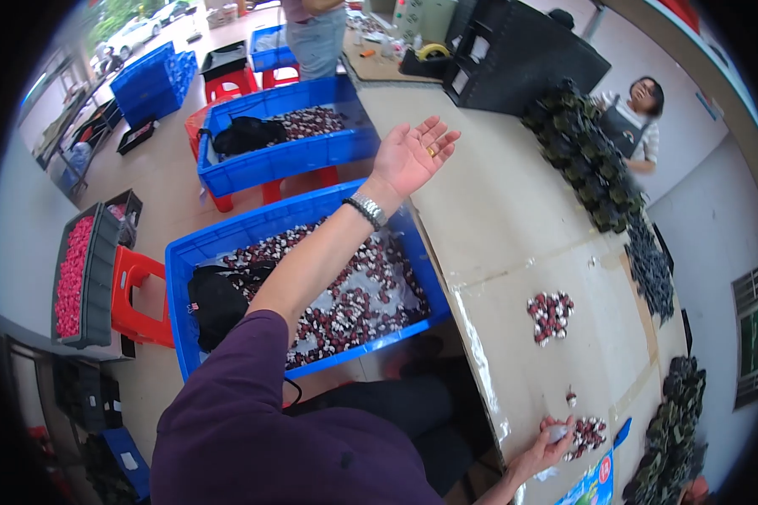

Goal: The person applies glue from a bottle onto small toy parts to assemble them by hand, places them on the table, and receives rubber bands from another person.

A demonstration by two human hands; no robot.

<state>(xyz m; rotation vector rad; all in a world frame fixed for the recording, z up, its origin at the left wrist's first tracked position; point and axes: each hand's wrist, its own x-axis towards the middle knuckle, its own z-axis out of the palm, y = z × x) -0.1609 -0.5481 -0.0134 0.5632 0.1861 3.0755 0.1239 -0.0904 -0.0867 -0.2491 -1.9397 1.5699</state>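
My left hand (413, 156) is raised above the near edge of the worktable (497, 210), palm up and fingers spread, with nothing in it. A ring and a metal watch show on it. At the lower right, my right hand (552, 442) has its fingers closed round a small whitish thing that I cannot make out. It is beside a small pile of dark red and white pieces (585, 438). One single piece (571, 396) stands just above that hand, and another cluster (550, 318) lies farther up the table.
Blue bins (312, 368) (290, 156) with similar pieces stand left of the table. Dark green bundles (585, 156) (669, 429) line its far side. A blue packet (591, 484) lies near my right hand. One person (632, 122) stands across the table, another (316, 38) beyond the bins.
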